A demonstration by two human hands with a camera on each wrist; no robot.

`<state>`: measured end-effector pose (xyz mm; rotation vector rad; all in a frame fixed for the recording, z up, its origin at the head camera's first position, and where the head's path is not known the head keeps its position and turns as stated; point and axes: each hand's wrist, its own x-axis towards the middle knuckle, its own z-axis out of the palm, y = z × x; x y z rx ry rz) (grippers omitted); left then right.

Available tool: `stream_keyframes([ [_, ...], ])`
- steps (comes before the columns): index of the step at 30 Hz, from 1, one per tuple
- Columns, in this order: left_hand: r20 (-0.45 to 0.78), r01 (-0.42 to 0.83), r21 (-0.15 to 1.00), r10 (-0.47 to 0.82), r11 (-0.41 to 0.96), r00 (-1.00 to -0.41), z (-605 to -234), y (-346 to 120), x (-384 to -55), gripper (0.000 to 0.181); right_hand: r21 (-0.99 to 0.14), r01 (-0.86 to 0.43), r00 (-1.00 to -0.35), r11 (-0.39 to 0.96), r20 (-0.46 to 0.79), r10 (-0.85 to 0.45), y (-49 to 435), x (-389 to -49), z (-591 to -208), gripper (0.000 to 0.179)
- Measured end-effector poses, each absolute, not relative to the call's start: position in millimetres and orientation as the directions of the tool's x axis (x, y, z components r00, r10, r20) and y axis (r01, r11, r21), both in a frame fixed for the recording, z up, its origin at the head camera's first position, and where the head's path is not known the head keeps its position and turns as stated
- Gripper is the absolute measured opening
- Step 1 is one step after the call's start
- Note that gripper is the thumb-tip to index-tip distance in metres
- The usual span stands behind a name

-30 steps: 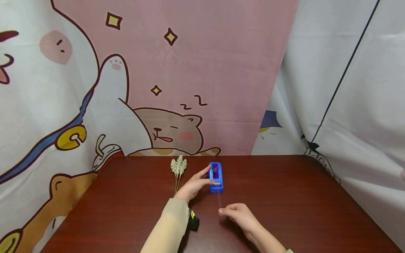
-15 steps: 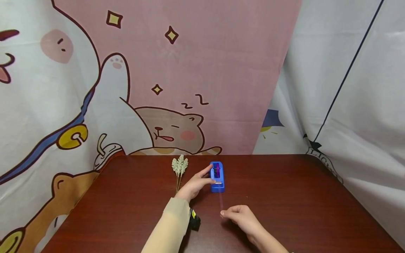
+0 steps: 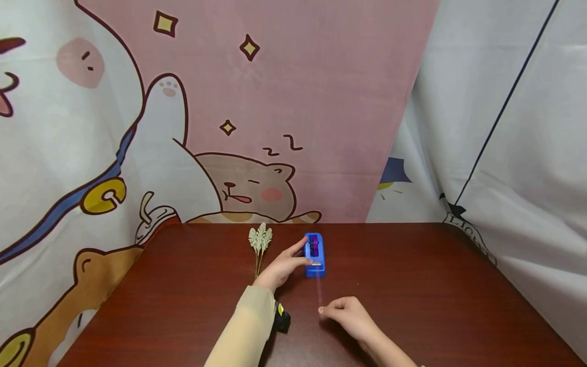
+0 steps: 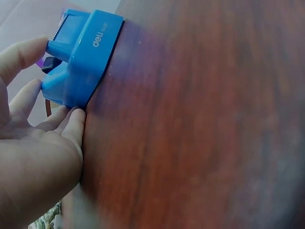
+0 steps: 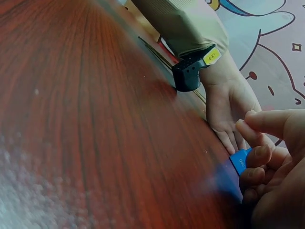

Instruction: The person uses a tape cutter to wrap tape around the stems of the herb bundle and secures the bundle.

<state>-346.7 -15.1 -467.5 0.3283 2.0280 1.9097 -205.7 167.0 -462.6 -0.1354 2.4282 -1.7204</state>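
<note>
A blue tape dispenser [image 3: 315,272] with a purple roll [image 3: 315,245] stands on the table in the head view. My left hand [image 3: 282,267] holds its left side, the thumb near the toothed cutter and the other fingers further back and low along the body. The left wrist view shows this grip on the dispenser [image 4: 95,43] up close. From the dispenser's front, a clear strip of tape [image 3: 319,290] stretches toward me. Its free end is pinched between thumb and forefinger of my right hand [image 3: 350,316], whose other fingers are curled in.
Dried pale flowers [image 3: 260,238] lie left of the dispenser, their stems partly behind my left hand. A black wrist camera [image 3: 282,318] sits below my left wrist. The brown table [image 3: 435,295] ends at a cartoon-printed cloth [image 3: 339,127] behind.
My right hand has drawn slightly toward me, and the tape strip looks a little longer. The left hand keeps its hold on the dispenser; the head view has shifted slightly.
</note>
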Motion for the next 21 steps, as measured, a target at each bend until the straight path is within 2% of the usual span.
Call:
stream_keyframes([
  [10,-0.073,-0.049,0.996,0.382,0.074,-0.921,-467.8,-14.8,-346.3,0.076,-0.922,-0.079,-0.983,0.379,0.008,-0.186,164.6,-204.7,-464.8,0.022],
  [21,-0.072,-0.043,0.995,0.358,0.088,-0.931,-465.9,-12.0,-343.3,0.075,-0.914,-0.098,-0.985,0.393,0.034,-0.166,163.6,-202.7,-467.4,0.022],
])
